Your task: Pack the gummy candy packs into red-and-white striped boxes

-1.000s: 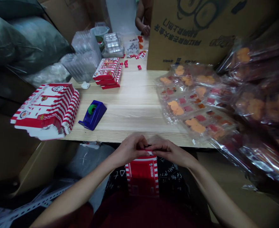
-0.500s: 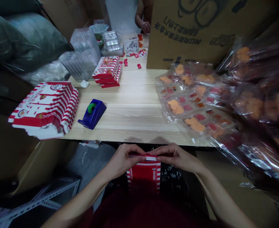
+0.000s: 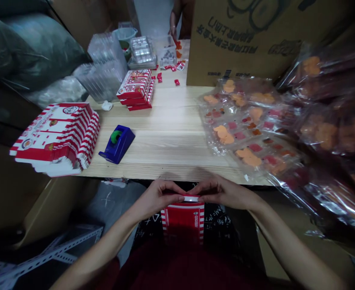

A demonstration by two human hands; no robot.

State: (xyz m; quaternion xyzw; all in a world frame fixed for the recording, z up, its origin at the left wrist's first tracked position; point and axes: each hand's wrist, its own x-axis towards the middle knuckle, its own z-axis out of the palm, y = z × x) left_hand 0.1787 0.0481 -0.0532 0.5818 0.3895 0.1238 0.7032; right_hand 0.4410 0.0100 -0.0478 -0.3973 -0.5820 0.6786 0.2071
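A red-and-white striped carton (image 3: 182, 219) stands upright in my lap, just below the near edge of the wooden table (image 3: 171, 133). My left hand (image 3: 156, 197) pinches the left part of its top flap. My right hand (image 3: 219, 191) pinches the right part of that flap. Both hands have their fingers closed on the carton's upper edge, thumbs meeting near the middle. The carton's lower half is hidden against my dark clothes.
A stack of flat striped cartons (image 3: 56, 137) overhangs the table's left end, beside a blue tape dispenser (image 3: 117, 143). Filled striped boxes (image 3: 136, 88) sit further back. Clear bags of orange and red sweets (image 3: 250, 129) cover the right. A big cardboard box (image 3: 256, 36) and another person's arm (image 3: 174, 20) are behind.
My hands have shifted slightly along the carton's top flap, pressing it flatter; the carton sits a little lower. The person at the back has moved their hand toward the small trays.
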